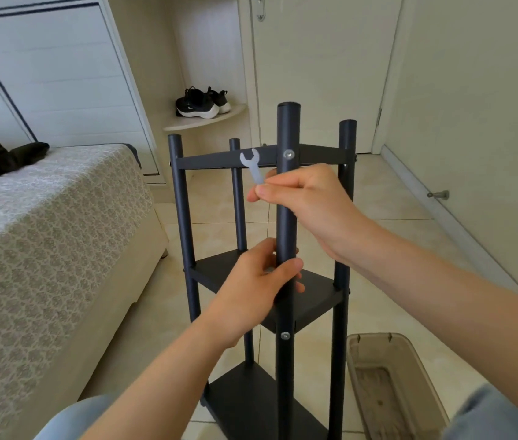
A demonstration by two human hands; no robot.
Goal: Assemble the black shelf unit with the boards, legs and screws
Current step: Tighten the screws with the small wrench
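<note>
We see a bed (45,233) on the left, black shoes (202,103) on a corner ledge behind, and a beige tub (394,376) on the floor to the right. The black shelf unit (184,217) stands upright between bed and tub. The right hand (308,201) covers part of the near leg (288,128) and pinches a small white wrench (253,166), head up, just left of the top screw (289,154). The left hand (257,290) wraps the near leg above the middle board (315,300).

Tally. Leg (287,128): 4. Board (315,300): 3. Screw (289,154), plainly seen: 2. Spanner (253,166): 1. Shoe (199,104): 2. Bin (351,354): 1.
</note>
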